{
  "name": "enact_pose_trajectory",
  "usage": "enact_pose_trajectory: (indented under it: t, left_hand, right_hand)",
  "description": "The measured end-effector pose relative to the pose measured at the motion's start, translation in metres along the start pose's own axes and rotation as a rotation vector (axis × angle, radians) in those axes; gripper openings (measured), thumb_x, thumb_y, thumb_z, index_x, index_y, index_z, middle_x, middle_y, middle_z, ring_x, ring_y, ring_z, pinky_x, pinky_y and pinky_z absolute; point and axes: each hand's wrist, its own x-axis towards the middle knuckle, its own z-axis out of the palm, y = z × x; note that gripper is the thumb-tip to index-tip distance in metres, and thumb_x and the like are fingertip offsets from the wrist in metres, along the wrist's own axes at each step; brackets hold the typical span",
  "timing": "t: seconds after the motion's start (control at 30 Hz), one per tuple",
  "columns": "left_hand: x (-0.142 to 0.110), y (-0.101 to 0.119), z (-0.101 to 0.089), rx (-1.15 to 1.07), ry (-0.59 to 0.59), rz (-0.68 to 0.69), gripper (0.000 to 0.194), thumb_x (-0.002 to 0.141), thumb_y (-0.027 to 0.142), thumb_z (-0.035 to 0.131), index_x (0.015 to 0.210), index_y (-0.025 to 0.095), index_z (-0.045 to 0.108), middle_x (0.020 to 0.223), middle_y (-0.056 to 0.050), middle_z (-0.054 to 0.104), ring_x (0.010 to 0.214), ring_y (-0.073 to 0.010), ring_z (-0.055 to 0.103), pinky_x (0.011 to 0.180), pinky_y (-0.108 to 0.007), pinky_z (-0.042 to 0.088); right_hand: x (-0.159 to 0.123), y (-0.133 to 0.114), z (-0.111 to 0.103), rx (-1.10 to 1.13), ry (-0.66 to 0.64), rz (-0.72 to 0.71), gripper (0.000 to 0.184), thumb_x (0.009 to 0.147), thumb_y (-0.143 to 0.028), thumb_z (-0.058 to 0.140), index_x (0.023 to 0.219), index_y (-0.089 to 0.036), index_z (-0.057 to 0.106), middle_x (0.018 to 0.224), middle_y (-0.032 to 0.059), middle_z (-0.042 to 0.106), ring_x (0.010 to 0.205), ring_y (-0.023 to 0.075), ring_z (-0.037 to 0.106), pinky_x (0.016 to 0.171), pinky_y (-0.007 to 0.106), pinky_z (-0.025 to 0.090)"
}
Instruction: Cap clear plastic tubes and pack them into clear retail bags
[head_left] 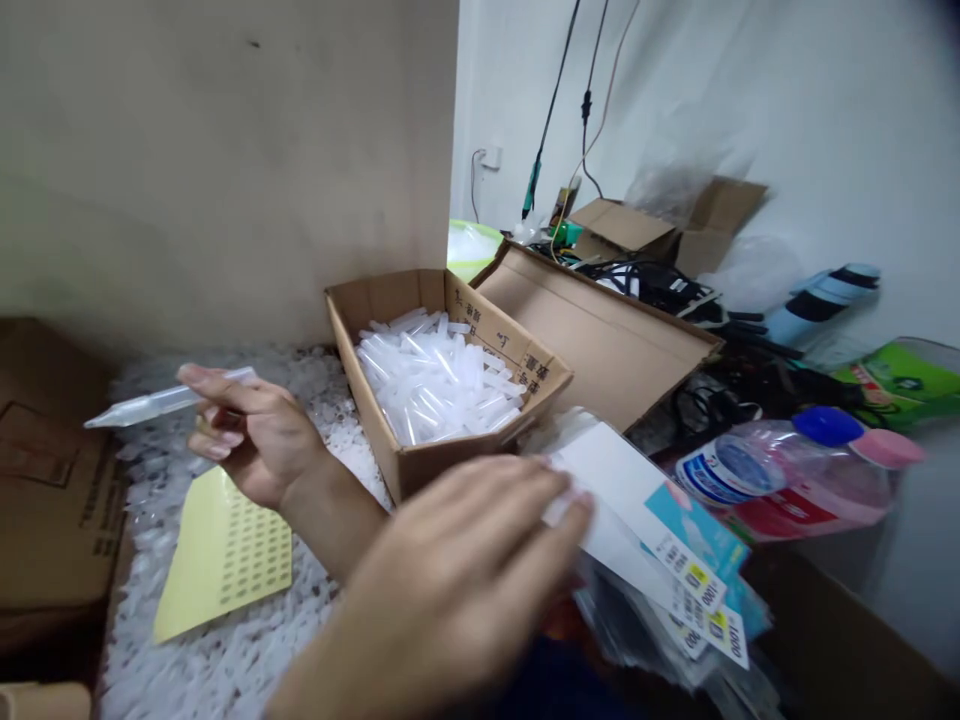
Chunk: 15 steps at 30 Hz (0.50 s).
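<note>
My arms cross. On the left side of the view, my right hand [259, 430] pinches a clear plastic tube [150, 405] with a pointed tip, which aims left. Blurred by motion, my left hand [450, 570] reaches to the right across my right forearm. Its thumb and fingers close on the near edge of a stack of flat printed packets [622, 480], white and teal with number labels, some in clear plastic. Exactly how many layers it grips cannot be made out. Below my right hand lies a yellow sticker sheet [240, 560] with rows of small dark marks.
Many translucent tubes [442, 380] fill an open cardboard box [390, 455] with its flap [600, 330] folded out right. White plastic pieces [187, 660] cover the surface at left. Bottles [810, 470], cables and a blue flask [821, 305] crowd the right. Another carton [52, 480] stands far left.
</note>
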Motion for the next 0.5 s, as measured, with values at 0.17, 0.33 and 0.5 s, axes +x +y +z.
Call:
enact_pose_trajectory:
  t: [0.17, 0.33, 0.5]
  left_hand:
    - [0.011, 0.021, 0.065, 0.196, -0.092, 0.168, 0.023, 0.106, 0.014, 0.052, 0.121, 0.006, 0.068, 0.104, -0.006, 0.078, 0.095, -0.0191, 0.072, 0.098, -0.038, 0.057]
    - [0.012, 0.015, 0.06, 0.077, -0.116, 0.131, 0.029, 0.109, 0.018, 0.046, 0.131, 0.01, 0.062, 0.126, -0.006, 0.074, 0.116, -0.0196, 0.067, 0.101, -0.035, 0.053]
    - [0.033, 0.012, 0.077, 0.024, -0.307, 0.127, 0.058, 0.108, 0.049, 0.047, 0.146, 0.005, 0.049, 0.145, -0.012, 0.064, 0.137, -0.0239, 0.057, 0.118, -0.041, 0.042]
  right_hand:
    - [-0.011, -0.009, 0.002, 0.155, -0.112, 0.044, 0.039, 0.046, -0.034, 0.091, 0.071, -0.02, 0.065, 0.045, -0.0134, 0.048, 0.043, 0.0065, 0.021, 0.047, 0.024, 0.016]
    - [-0.019, -0.017, -0.005, 0.157, -0.115, 0.053, 0.038, 0.043, -0.025, 0.091, 0.073, -0.019, 0.069, 0.045, -0.0124, 0.047, 0.044, 0.0067, 0.022, 0.045, 0.025, 0.014]
    - [-0.018, -0.019, -0.011, 0.155, -0.074, 0.05, 0.027, 0.052, -0.024, 0.088, 0.07, -0.019, 0.069, 0.05, -0.0096, 0.051, 0.048, 0.0067, 0.026, 0.046, 0.024, 0.012]
